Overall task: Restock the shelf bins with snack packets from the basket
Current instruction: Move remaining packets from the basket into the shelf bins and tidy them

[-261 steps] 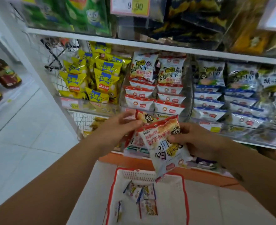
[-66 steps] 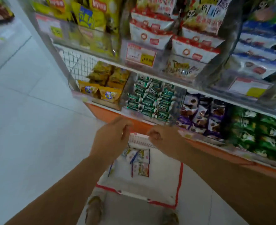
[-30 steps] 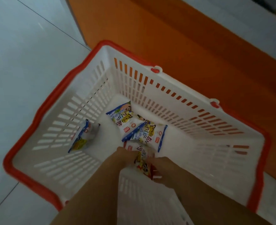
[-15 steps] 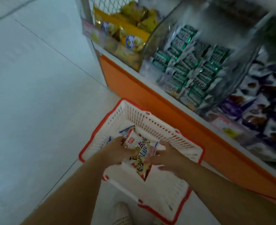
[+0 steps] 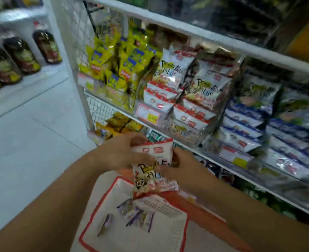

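Both hands hold a red-and-white snack packet (image 5: 154, 165) at chest height in front of the shelf. My left hand (image 5: 121, 153) grips its upper left side and my right hand (image 5: 182, 168) grips its right side. Below them on the floor stands the white basket with a red rim (image 5: 88, 231), with several blue-edged packets (image 5: 139, 217) lying in it. On the shelf just above the hands, a clear bin (image 5: 195, 137) holds matching red-and-white packets (image 5: 191, 110).
Yellow chip bags (image 5: 117, 70) fill the bin to the left, blue-and-white packets (image 5: 250, 120) the bins to the right. A lower shelf holds orange and green packets. Dark bottles (image 5: 22, 57) stand on a shelf at far left. White tiled floor lies to the left.
I have stood up from the basket. Both hands lifted the red-and-white packet out of it and up to the level of the middle shelf.
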{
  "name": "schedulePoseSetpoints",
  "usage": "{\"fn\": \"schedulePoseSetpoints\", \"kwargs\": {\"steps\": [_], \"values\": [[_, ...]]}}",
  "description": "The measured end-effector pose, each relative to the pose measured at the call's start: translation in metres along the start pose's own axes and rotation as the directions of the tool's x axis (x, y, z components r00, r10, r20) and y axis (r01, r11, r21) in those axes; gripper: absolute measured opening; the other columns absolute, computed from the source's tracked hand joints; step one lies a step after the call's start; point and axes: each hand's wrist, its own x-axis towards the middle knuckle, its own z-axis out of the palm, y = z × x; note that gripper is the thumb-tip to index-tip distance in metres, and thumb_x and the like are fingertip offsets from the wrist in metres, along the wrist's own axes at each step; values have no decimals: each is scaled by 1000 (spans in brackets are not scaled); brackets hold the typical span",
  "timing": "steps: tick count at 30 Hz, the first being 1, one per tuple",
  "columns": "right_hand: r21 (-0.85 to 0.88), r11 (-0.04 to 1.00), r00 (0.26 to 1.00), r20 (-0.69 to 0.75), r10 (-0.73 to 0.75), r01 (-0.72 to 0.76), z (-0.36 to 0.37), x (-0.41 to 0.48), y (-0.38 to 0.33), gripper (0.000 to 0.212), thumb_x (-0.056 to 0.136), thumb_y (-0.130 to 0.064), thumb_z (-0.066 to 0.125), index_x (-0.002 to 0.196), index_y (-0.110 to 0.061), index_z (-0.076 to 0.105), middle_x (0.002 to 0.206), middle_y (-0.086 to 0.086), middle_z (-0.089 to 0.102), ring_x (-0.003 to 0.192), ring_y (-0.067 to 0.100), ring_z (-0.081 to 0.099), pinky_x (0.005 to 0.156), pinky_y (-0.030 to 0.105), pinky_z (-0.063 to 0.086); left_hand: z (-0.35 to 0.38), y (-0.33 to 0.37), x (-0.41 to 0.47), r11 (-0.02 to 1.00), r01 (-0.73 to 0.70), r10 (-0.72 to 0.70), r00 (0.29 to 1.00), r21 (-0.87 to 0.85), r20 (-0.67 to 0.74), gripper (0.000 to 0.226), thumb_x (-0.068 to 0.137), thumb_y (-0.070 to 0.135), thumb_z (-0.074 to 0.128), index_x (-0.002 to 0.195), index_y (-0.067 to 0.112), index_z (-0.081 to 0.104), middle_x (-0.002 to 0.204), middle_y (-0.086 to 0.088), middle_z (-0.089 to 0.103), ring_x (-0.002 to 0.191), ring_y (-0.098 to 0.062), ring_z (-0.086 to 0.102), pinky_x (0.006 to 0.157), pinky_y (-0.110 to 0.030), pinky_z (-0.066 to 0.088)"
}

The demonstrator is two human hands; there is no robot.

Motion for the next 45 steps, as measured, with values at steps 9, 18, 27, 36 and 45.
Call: {"fn": "schedulePoseSetpoints", "kwargs": {"steps": [9, 18, 27, 36, 45], "values": [[5, 999, 809, -587, -31, 41, -88, 12, -61, 64, 81, -50, 71, 134, -24, 48, 119, -7, 64, 107, 20, 63, 89, 40, 55, 11, 83, 49, 910, -376, 322, 905, -173, -278, 56, 89, 37, 67, 139, 35, 42, 119, 13, 56, 96, 2, 64, 82, -27, 57], [15, 985, 573, -815, -87, 171, -147, 71, -58, 48, 82, -31, 76, 121, -21, 49, 102, -4, 68, 92, 17, 67, 82, 42, 58, 1, 112, 125, 698, -531, 657, 742, 480, -133, 65, 94, 21, 59, 150, 33, 28, 152, 1, 33, 125, -22, 51, 101, -46, 48], [-1, 998, 699, -714, 43, -63, -165, 90, -55, 53, 81, -21, 76, 121, -13, 42, 100, -3, 58, 90, 14, 61, 60, 12, 49, 24, 85, 143, 550, -488, 647, 762, 678, 24, 54, 96, 36, 49, 146, 44, 31, 159, 4, 0, 131, -26, 45, 111, -47, 37], [494, 869, 863, -444, 242, 10, -179, 99, -79, 34, 84, -27, 74, 115, -14, 69, 112, 8, 73, 103, 25, 67, 84, 32, 49, 24, 88, 150, 505, -528, 705, 709, 683, 27, 66, 93, 42, 54, 147, 53, 17, 161, 0, -15, 140, -33, 34, 113, -48, 34], [582, 813, 880, -401, 254, 31, -183, 106, -87, 19, 86, -25, 71, 102, -15, 68, 104, 12, 75, 100, 28, 70, 95, 44, 54, 28, 88, 155, 453, -458, 696, 718, 765, 18, 70, 92, 45, 53, 147, 55, 11, 160, -9, -19, 142, -40, 28, 113, -59, 27]]}}
